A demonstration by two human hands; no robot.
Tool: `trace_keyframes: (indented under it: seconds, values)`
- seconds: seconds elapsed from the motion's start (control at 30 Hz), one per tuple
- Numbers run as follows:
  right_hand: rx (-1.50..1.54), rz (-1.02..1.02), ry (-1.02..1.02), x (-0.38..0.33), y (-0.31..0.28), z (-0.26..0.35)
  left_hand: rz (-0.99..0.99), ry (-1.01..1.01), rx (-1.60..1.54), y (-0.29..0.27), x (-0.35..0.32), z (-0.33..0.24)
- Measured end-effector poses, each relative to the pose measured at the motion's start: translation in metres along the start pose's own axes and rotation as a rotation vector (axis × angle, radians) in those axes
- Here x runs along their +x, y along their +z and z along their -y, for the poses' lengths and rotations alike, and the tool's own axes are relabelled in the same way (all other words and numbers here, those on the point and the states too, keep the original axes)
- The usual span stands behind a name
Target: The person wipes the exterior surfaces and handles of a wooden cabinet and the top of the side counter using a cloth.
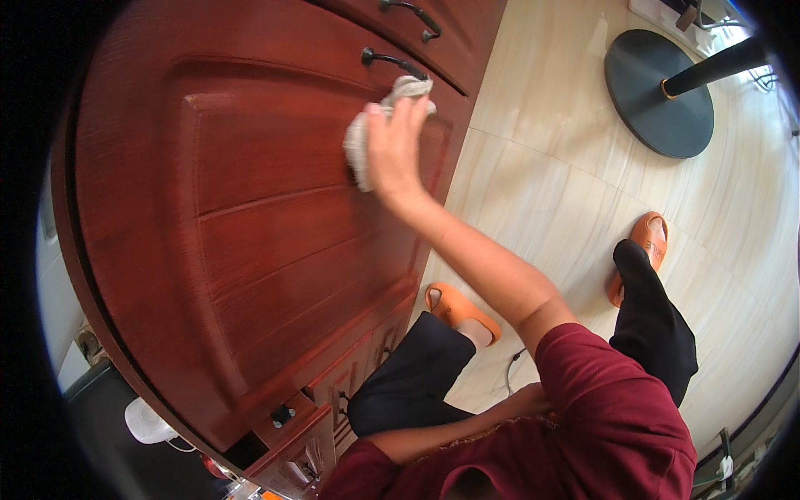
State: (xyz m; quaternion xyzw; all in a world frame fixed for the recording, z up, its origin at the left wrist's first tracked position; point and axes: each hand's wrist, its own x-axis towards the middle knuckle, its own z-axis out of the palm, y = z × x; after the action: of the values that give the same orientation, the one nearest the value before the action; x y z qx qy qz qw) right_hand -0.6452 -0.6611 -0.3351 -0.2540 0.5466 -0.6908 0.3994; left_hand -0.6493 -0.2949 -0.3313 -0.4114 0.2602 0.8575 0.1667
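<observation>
My right hand (393, 158) is pressed over a crumpled, light grey cloth (358, 150) against a dark red wooden cabinet door (275, 225). Parts of the cloth stick out beside my fingers and up to the black curved handle (396, 62) on the door. The hand is slightly blurred. My left forearm (450, 433) lies bent across the front of my body. Most of my left hand (533, 402) is hidden behind my right sleeve, so its fingers do not show.
Another panel with a black handle (417, 17) adjoins the door at the top. Lower cabinet fronts (354, 367) stand near my left leg. A round black stand base (658, 92) rests on the pale tiled floor (542, 167). My feet wear orange slippers (454, 307). A white object (148, 421) sits at lower left.
</observation>
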Motion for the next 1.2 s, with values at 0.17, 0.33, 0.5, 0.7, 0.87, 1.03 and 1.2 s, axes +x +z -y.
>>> trace_keyframes:
  seconds: [0.17,0.33,0.5,0.7,0.87,1.03,1.2]
  values:
    - [0.123,0.007,-0.139,-0.003,0.014,0.071,-0.020,0.119,0.072,-0.001,-0.004,-0.003]
    - [-0.053,-0.114,-0.379,0.021,-0.023,-0.041,-0.078,0.183,0.187,0.002,0.005,0.000]
    - [-0.161,-0.187,-0.091,0.016,-0.044,-0.053,-0.047,0.128,0.140,0.006,0.000,-0.011]
    - [0.283,-0.215,-0.167,0.062,-0.077,0.046,0.015,0.238,-0.004,0.007,-0.010,-0.030]
    - [-0.097,0.174,-0.920,0.085,-0.040,0.125,0.022,0.274,0.068,0.004,-0.006,-0.022]
    - [-0.164,0.156,-0.857,0.088,-0.043,0.021,0.070,0.133,0.027,0.001,-0.007,-0.030]
    - [-0.189,0.041,-0.754,0.083,-0.045,-0.008,0.071,0.167,0.011,0.000,-0.001,-0.019]
